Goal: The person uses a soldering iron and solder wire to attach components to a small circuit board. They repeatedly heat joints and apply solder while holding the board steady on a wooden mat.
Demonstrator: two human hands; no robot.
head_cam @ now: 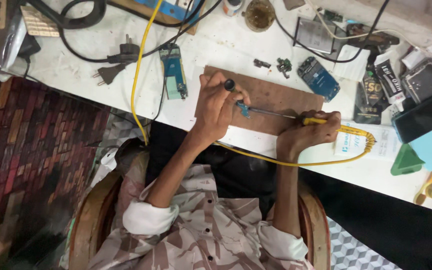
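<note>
My left hand (216,107) is closed around a dark-tipped tool (230,85) and pins a small blue circuit piece (243,109) against the brown board (276,97) lying on the white worktop (216,45). My right hand (308,134) is wrapped shut around the yellow handle of the soldering iron (321,121), whose thin metal shaft reaches across to the blue piece. Its yellow cord (296,162) loops back under my wrists.

The blue piece is tiny, thin and flat, mostly hidden by my fingers. I judge it very light, stiff and easy to crack or flick away, so it is best pressed down at an edge, not pinched hard. The iron looks light and rigid, and I judge the handle the only safe place to take it, well back from the shaft.

Nearby lie a longer blue circuit board (173,70), another blue board (317,78), loose small parts (283,65), black plugs (118,60) and a green wedge (405,162).
</note>
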